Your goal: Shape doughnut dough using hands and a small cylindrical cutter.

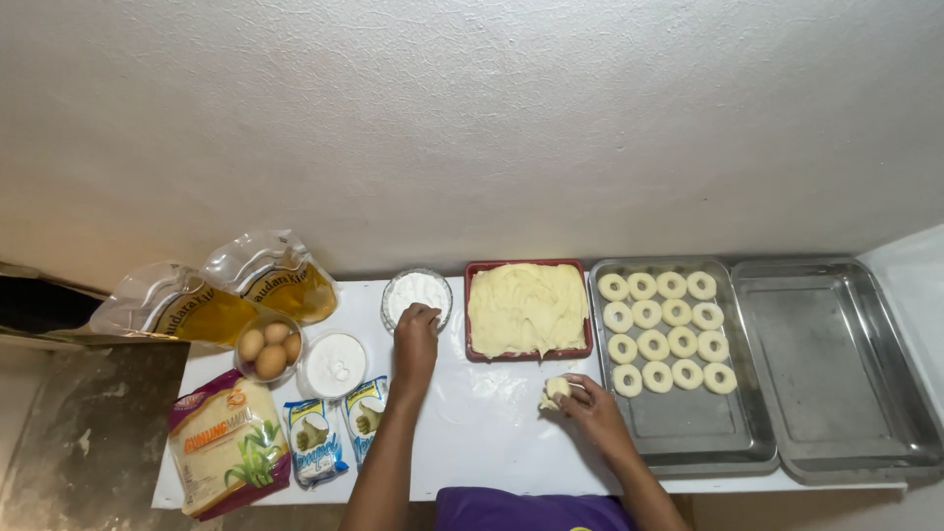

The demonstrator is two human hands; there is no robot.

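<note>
Head view: a small pale lump of dough (pixel 554 391) sits on the white tabletop (pixel 482 433), pinched in the curled right hand (pixel 588 405), just left of the steel tray of dough rings (pixel 667 334). The left hand (pixel 417 329), fingers bunched, dips into a round glass bowl of white flour (pixel 413 292) beside the red dough tray (pixel 528 310).

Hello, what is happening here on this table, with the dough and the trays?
A person is shaping dough rings. The left hand reaches into a small bowl of white flour, while the right hand holds a lump of dough on the white table. A red tray of soft dough stands behind. Fifteen rings already lie in one metal tray; the second metal tray is bare.
</note>
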